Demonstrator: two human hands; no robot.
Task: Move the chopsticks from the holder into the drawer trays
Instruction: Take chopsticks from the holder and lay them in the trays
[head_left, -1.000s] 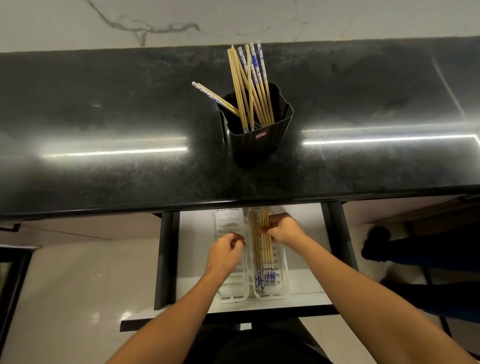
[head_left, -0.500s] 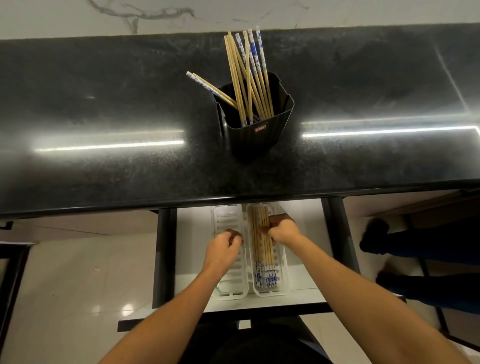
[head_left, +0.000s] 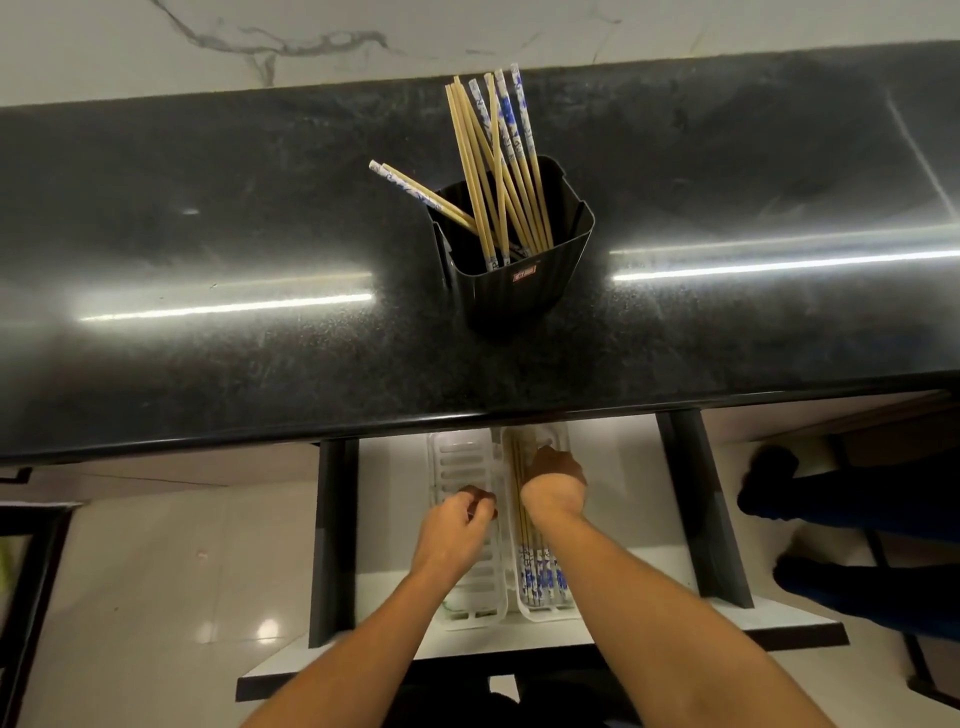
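Note:
A black holder (head_left: 519, 280) stands on the dark counter with several wooden chopsticks (head_left: 496, 156) that have blue-and-white tops leaning in it. Below the counter edge a white drawer (head_left: 395, 488) is pulled out with two white slotted trays side by side. The left tray (head_left: 462, 460) has no chopsticks in it. The right tray (head_left: 540, 610) holds a bundle of chopsticks (head_left: 535, 571) lying lengthwise. My left hand (head_left: 454, 527) hovers over the left tray, fingers curled, with nothing visible in it. My right hand (head_left: 553, 486) is pressed down on the bundle's far half, fingers closed on it.
The black counter's front edge (head_left: 311, 434) overhangs the far end of the drawer and trays. Black drawer rails (head_left: 332, 540) run along both sides. A person's dark shoes and legs (head_left: 769, 483) are on the floor to the right.
Both hands stay over the same trays, the right one still on the bundle. Only the view has shifted slightly.

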